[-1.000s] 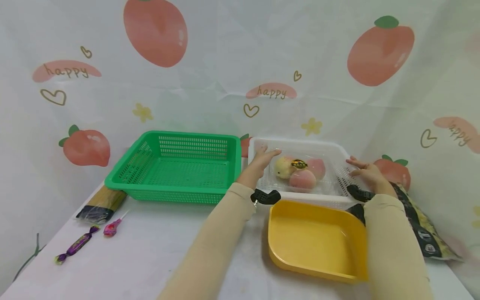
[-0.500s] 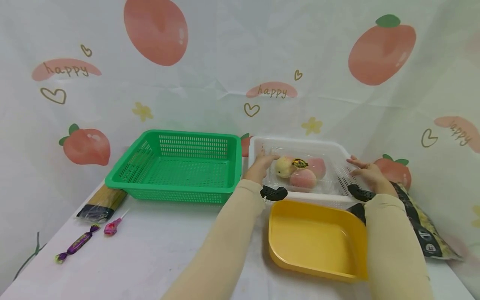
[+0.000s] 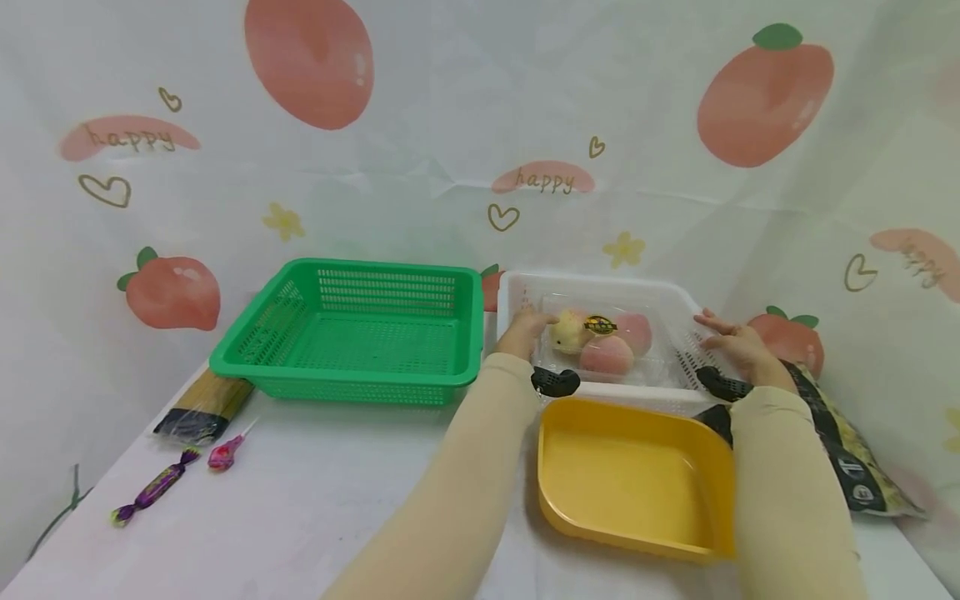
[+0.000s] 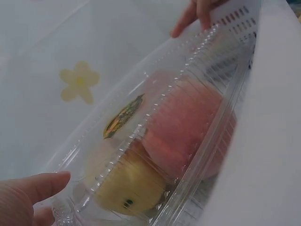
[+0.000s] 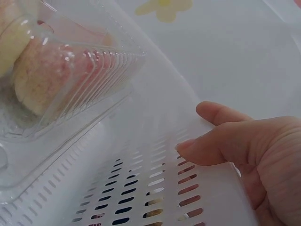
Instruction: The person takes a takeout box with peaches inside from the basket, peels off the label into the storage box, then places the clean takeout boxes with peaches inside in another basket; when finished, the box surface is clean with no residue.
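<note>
A clear plastic box (image 3: 663,354) with a dark oval label sits in the white basket (image 3: 592,286). Inside it lie pink, peach-like round items (image 3: 606,357) and a yellow one (image 4: 129,188) with a dark eye-like dot. My left hand (image 3: 525,332) holds the box's left end, its thumb on the lid and a fingertip at the corner in the left wrist view. At the basket's right side, my right hand (image 3: 738,346) pinches the rim, thumb inside and other fingers outside. The right wrist view shows the thumb (image 5: 197,148) against the slotted wall.
A green basket (image 3: 367,379) stands to the left, a yellow tray (image 3: 633,483) in front. Farther left lie a bundle of thin sticks (image 3: 206,408), a lollipop (image 3: 222,456) and a purple-wrapped candy (image 3: 157,486). A black-and-yellow bag (image 3: 855,475) is on the right.
My left hand has moved right and down onto the left end of the clear box, its fingers less spread than before. The right hand stays at the basket's rim.
</note>
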